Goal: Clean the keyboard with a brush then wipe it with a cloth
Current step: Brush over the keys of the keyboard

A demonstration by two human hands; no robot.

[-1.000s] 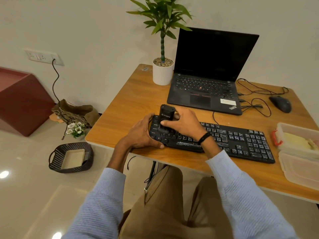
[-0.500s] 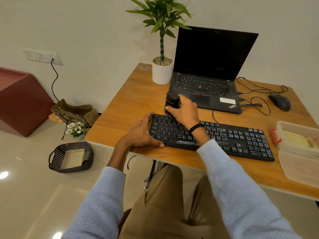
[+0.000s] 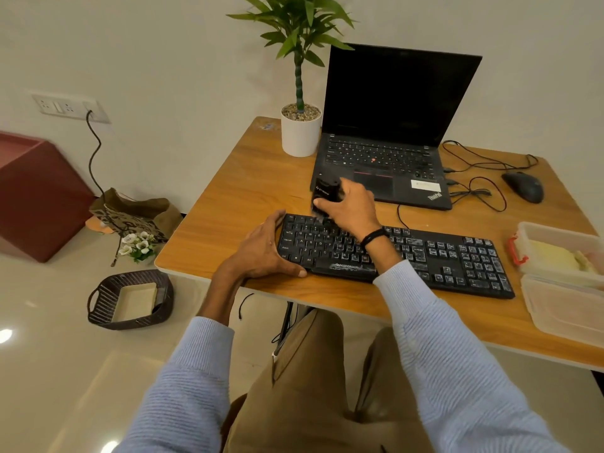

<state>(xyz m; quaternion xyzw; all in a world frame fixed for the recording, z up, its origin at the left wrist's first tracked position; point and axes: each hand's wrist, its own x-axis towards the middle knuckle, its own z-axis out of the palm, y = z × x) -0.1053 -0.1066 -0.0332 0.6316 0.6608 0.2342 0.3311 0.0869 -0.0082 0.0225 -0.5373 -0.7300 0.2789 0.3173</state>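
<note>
My right grip (image 3: 353,207) is closed around the small black block-shaped brush (image 3: 325,192). The brush is now at the far left edge of the black plastic keyboard (image 3: 441,256), just before the open black laptop (image 3: 385,152). One second ago it was on the nearer left keys, so I judge one stroke away from me is finished. My left grip (image 3: 261,253) still grips the keyboard's left end on the wooden worktop (image 3: 235,197). The right keys look dusty, so brushing is not complete.

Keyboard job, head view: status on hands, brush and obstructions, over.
Right hand grips brush at far-left edge of keyboard. Left hand holds its left end. Laptop close behind brush.
</note>
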